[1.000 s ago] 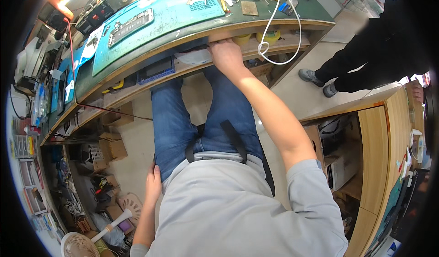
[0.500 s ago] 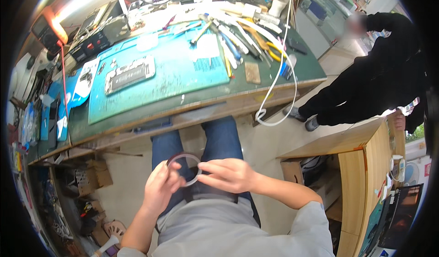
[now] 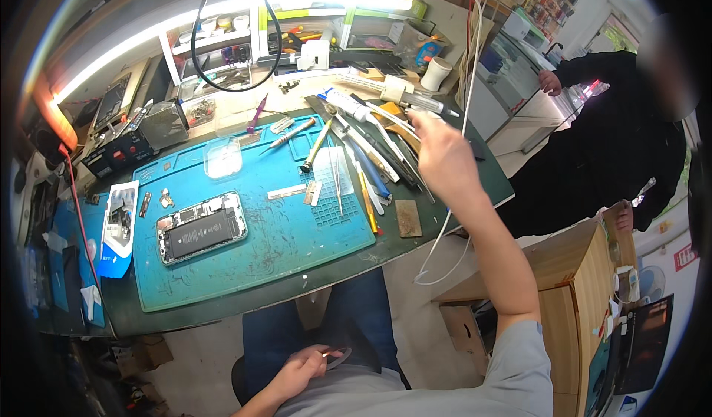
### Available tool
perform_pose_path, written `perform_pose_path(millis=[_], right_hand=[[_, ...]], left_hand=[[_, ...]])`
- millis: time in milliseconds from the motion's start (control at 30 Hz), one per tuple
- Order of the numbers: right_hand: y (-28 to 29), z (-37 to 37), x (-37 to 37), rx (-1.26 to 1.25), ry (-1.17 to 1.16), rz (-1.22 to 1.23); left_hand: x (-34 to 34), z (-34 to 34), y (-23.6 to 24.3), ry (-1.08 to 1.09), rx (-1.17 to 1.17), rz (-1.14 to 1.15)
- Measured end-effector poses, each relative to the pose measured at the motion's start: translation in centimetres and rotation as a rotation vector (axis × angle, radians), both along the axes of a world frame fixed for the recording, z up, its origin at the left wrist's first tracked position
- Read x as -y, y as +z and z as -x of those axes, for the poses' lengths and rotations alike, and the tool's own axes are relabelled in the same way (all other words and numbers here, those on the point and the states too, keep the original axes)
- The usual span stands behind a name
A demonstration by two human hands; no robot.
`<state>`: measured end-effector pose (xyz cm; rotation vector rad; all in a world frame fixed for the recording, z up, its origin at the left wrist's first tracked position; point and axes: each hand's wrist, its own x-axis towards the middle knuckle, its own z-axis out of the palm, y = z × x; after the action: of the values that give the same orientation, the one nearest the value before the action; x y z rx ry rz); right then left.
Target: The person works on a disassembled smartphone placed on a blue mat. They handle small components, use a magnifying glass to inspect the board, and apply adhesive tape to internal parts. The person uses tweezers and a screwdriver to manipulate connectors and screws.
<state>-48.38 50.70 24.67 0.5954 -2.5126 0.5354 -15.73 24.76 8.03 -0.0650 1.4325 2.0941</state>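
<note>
Head view: hands [image 3: 302,369] on tape ring [image 3: 337,358]

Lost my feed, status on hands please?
Left hand in lap, pinching thin dark ring. Right hand raised, empty, over hand tools. Opened phone untouched on blue mat.

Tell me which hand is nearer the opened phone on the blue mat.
Left. The left hand rests in the lap below the opened phone, under the bench edge; the right hand is raised over the tools, far to its right.
</note>
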Motion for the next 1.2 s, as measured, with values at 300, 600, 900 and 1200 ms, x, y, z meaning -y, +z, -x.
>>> perform_pose_path(millis=[300, 600, 900, 1200], right_hand=[[5.0, 2.5, -5.6, 0.369, -0.259, -0.016], [-1.0, 5.5, -14.3, 0.179, -0.406, 0.234], [-1.4, 4.6, -9.1, 0.278, -0.295, -0.260], [2.8, -9.2, -11.1, 0.335, -0.010, 0.519]], left_hand=[[3.0, 1.1, -0.7, -0.038, 0.027, -0.010], [2.6, 2.2, -0.6, -0.110, 0.025, -0.004], [2.2, 2.6, 3.5, 0.004, -0.201, -0.084], [3.4, 4.8, 4.7, 0.185, -0.294, -0.482]])
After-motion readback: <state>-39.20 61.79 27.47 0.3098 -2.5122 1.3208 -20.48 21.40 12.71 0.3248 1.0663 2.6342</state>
